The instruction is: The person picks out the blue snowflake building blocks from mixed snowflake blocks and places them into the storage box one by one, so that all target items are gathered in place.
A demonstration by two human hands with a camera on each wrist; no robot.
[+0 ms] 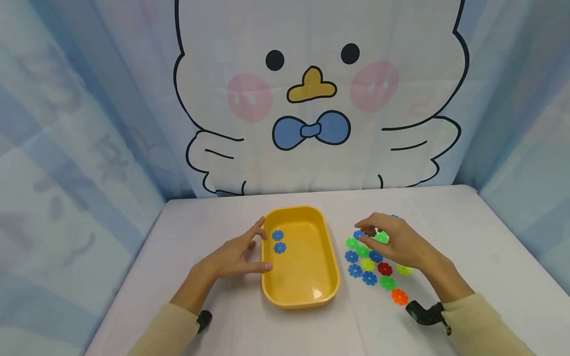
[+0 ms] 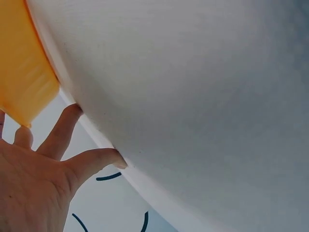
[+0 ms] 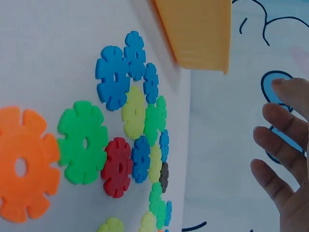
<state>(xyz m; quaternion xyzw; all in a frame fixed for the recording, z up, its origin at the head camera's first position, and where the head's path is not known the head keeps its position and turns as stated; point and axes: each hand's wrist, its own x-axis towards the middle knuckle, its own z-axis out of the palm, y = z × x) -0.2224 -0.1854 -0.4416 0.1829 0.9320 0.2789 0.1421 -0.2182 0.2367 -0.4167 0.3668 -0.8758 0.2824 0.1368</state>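
Note:
A yellow plastic tray [image 1: 307,277] lies on the table with two blue snowflake discs [image 1: 279,247] inside it, near its left wall. My left hand [image 1: 231,254] is at the tray's left side, thumb and fingers spread, their tips touching the rim. To the right of the tray, notched plastic discs in blue, green, yellow, red and brown lie in a loose cluster, with an orange disc [image 1: 399,296] nearest me. Above this cluster hovers my right hand [image 1: 398,242], fingers loosely bent, partly covering several discs. In the right wrist view nothing shows between its fingers [image 3: 273,186].
A white cloth covers the table [image 1: 227,321]. Behind it hangs a curtain [image 1: 311,168] printed with a cartoon bird, and more patterned curtains [image 1: 80,198] stand at both sides. Dark camera mounts [image 1: 425,314] sit at my wrists.

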